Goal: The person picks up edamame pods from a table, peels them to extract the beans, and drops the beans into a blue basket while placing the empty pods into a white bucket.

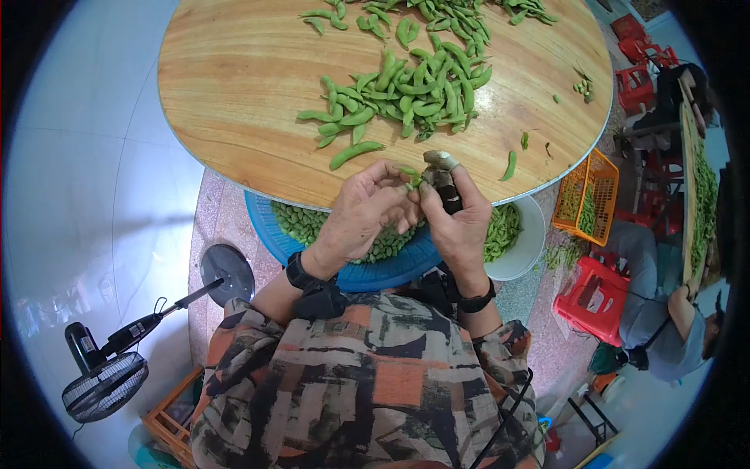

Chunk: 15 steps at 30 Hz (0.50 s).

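My left hand (355, 211) pinches one end of a green pod (409, 173) just past the near edge of the round wooden table (234, 94). Dark and pale coverings wrap fingers of my right hand (453, 207), which grips the pod's other end with thumb and finger. Beyond my hands, green pods (422, 90) lie heaped on the tabletop, and one single pod (356, 155) rests closest to my left hand. Under my hands, partly hidden, a blue basin (367, 277) holds shelled beans (301, 224). At its right stands a white bucket (531, 242) with green pods inside.
An orange crate (598, 199) and a red stool (591, 301) stand at the right. Farther right, a seated person (664, 336) is beside another table (691, 172) with green pods. A black fan (105, 383) stands at the lower left.
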Each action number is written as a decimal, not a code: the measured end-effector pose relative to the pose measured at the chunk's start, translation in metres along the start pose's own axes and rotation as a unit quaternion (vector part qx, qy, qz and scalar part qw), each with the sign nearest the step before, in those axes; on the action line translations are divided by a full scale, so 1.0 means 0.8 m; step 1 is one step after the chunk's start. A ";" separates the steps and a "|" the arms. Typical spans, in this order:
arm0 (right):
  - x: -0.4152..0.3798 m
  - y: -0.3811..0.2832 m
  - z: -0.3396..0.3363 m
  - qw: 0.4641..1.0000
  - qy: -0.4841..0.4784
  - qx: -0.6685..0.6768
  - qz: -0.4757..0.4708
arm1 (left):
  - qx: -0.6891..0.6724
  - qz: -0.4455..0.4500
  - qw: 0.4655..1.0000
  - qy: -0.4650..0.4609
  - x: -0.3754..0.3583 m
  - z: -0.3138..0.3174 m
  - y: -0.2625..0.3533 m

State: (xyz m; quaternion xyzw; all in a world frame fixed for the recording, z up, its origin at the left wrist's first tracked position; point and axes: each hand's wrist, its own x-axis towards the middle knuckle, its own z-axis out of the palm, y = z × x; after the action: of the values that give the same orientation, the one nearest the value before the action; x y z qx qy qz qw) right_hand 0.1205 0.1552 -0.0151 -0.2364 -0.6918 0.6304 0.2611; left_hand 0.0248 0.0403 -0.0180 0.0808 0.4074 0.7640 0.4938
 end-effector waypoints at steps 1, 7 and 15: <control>0.000 -0.003 -0.003 0.995 -0.009 0.086 0.052 | -0.028 -0.005 0.999 -0.016 0.000 -0.002 0.001; -0.008 -0.009 -0.014 0.997 -0.002 -0.053 -0.047 | 0.041 0.010 0.999 -0.011 -0.006 -0.003 0.008; -0.014 -0.006 -0.018 0.987 -0.045 -0.112 -0.107 | 0.029 0.035 0.999 0.027 -0.009 -0.011 0.001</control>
State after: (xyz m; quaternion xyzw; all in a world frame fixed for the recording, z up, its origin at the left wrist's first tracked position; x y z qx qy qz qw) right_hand 0.1386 0.1581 -0.0103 -0.1606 -0.7901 0.5277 0.2676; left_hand 0.0231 0.0295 -0.0210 0.0889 0.4395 0.7706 0.4529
